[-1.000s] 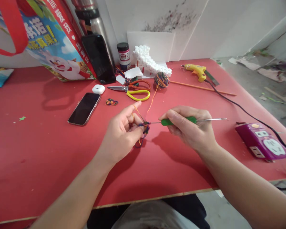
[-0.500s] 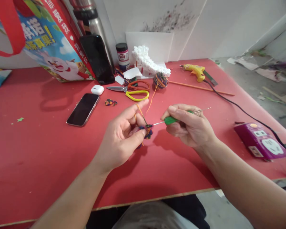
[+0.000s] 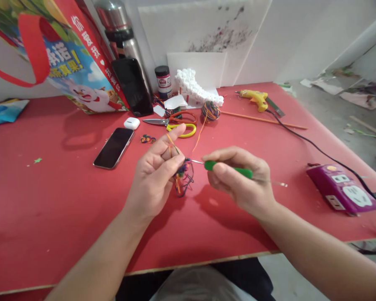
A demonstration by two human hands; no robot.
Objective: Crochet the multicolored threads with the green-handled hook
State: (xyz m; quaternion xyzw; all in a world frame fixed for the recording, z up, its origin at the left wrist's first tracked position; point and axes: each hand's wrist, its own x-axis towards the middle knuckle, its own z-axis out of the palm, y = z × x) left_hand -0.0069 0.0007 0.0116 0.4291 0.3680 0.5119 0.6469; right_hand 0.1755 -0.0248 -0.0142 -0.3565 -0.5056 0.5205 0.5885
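Note:
Between the thumb and fingers of my left hand (image 3: 156,175) is pinched a small multicoloured crochet piece (image 3: 182,172), with loose dark strands hanging under it. Orange yarn (image 3: 199,136) runs over my raised left index finger and back to a multicoloured yarn ball (image 3: 210,112) on the table. My right hand (image 3: 242,179) is closed round the green handle of a crochet hook (image 3: 228,168). The hook's thin metal shaft points left, its tip at the crochet piece; whether it passes through a stitch is hidden. A second metal end sticks out behind the right hand.
Scissors (image 3: 172,123), a small yarn piece (image 3: 148,139), a phone (image 3: 114,148) and a white earbud case (image 3: 132,123) lie beyond my left hand on the red table (image 3: 65,217). Toward the right are a yellow glue gun (image 3: 253,98), an orange stick (image 3: 266,120) and a purple power socket (image 3: 341,188).
The left hand has turned, showing more of the crochet piece and its hanging strands. My right hand has moved slightly left, and the hook's rear end now tilts downward. The view has shifted a little.

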